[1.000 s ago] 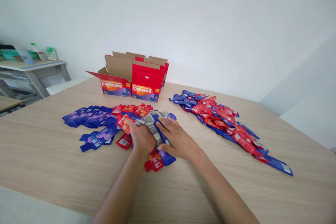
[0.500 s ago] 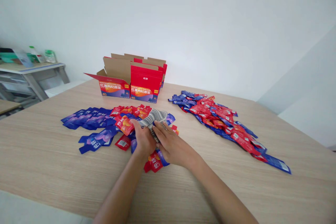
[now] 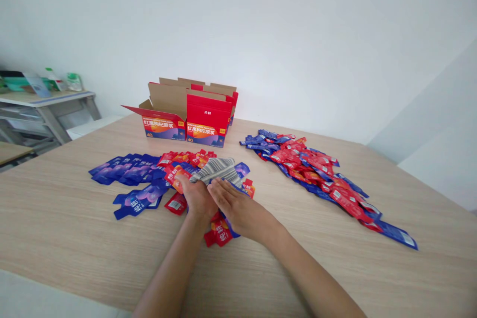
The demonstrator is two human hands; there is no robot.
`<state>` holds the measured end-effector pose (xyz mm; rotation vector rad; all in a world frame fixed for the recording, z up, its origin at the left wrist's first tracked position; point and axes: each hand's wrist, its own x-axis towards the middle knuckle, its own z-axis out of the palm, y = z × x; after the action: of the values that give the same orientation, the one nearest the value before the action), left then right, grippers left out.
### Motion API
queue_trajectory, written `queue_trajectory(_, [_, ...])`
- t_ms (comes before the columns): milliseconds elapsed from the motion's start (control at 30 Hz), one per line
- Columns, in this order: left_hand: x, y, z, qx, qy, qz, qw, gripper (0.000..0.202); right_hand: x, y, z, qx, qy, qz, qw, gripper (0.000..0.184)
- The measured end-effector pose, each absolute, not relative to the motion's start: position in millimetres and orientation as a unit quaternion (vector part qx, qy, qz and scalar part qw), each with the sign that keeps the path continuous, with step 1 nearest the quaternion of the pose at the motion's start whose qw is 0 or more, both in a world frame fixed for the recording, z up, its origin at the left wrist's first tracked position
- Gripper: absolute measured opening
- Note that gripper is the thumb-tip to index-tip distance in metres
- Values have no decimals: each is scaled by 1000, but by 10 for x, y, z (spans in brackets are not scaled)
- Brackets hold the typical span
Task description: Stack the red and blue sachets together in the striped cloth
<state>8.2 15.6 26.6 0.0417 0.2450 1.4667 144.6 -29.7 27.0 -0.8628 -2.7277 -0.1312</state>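
Note:
A grey-and-white striped cloth (image 3: 219,169) is bunched above a spread of sachets in front of me. My left hand (image 3: 199,199) is closed on its near left edge, thumb up. Pressed against it from the right is my right hand (image 3: 234,206), its fingers together and bent over the cloth; the fingertips are partly hidden. Under and around both hands lie red sachets (image 3: 222,232) and blue sachets (image 3: 136,202), several overlapping in a fan to the left.
Open red-and-blue cartons (image 3: 206,126) stand at the back of the wooden table (image 3: 335,263), flaps raised. A long heap of red and blue sachets (image 3: 315,169) runs along the right. At far left, a side desk (image 3: 48,99) carries a bottle and other items.
Both hands have shifted slightly left and toward me. The striped cloth looks flatter and more spread out. The view has tilted a little; cartons and sachets have stayed in place.

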Motion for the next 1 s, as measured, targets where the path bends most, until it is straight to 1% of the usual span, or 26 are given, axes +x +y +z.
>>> queue_trajectory(133, [115, 136, 255, 27, 135, 650, 747, 79, 1373, -336, 181, -306, -931, -34, 196, 75])
queue_trajectory(233, [154, 92, 237, 53, 156, 624, 764, 85, 1397, -356, 211, -334, -900, 16, 280, 71])
queue_trajectory(300, [176, 58, 246, 68, 166, 607, 774, 89, 1467, -331, 285, -367, -858, 48, 355, 61])
queue_trajectory(367, [198, 22, 276, 75, 166, 572, 800, 91, 1556, -267, 358, -409, -800, 75, 432, 46])
queue_trajectory(433, [232, -20, 313, 74, 155, 533, 828, 91, 1628, -181, 387, -443, -749, 91, 484, 34])
queue_trajectory(467, [255, -43, 327, 70, 150, 521, 837, 91, 1648, -140, 376, -452, -737, 86, 495, 31])
queue_trajectory(567, [343, -105, 324, 61, 136, 525, 838, 86, 1640, -70, 268, -451, -752, 6, 480, 34])
queue_trajectory(667, [421, -131, 274, 61, 143, 541, 827, 83, 1590, -81, 149, -447, -779, -104, 428, 40])
queue_trajectory(733, [447, -129, 252, 58, 154, 549, 819, 81, 1569, -98, 116, -434, -794, -136, 403, 37])
queue_trajectory(767, [449, -126, 252, 56, 159, 554, 815, 80, 1564, -101, 115, -422, -803, -129, 400, 34])
queue_trajectory(900, [399, -108, 307, 45, 163, 561, 810, 81, 1549, -101, 164, -378, -823, -43, 422, 26])
queue_trajectory(1000, [322, -78, 332, 43, 156, 596, 787, 79, 1506, -127, 181, -375, -826, -36, 420, 24])
